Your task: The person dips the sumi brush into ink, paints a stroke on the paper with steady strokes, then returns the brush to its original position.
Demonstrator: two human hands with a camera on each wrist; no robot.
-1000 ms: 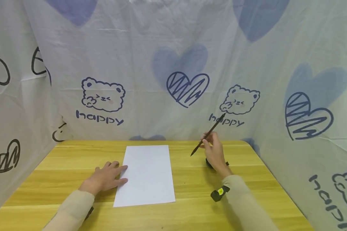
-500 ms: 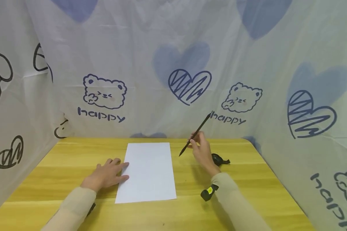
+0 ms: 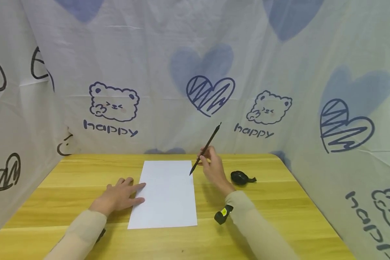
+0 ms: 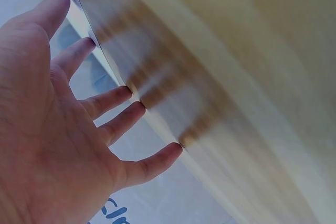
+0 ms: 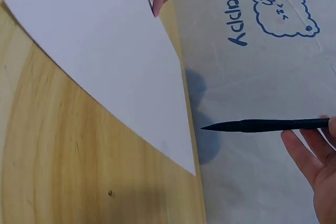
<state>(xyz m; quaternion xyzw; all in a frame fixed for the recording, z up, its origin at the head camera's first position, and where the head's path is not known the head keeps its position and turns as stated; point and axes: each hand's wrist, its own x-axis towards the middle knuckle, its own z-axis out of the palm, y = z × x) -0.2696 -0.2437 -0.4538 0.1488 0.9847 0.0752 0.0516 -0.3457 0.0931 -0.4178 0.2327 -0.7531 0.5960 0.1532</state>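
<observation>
A blank white sheet of paper lies on the wooden table. My left hand rests with spread fingers at its left edge, thumb and index fingertips on the sheet; the left wrist view shows this hand with its fingertips down on the surface. In my right hand I hold a slim black writing brush, pinched between thumb and fingers and tilted. Its pointed tip overlaps the sheet's right edge in the head view. The right wrist view shows the brush with its dark tip apart from the paper.
A rounded black object with a short tail sits on the table right of my right hand. White cloth printed with hearts and bears hangs behind the table and along both sides.
My right hand has moved left with the brush, from beside the black object to the sheet's right edge. The black object now shows fully. My left hand stays at the paper.
</observation>
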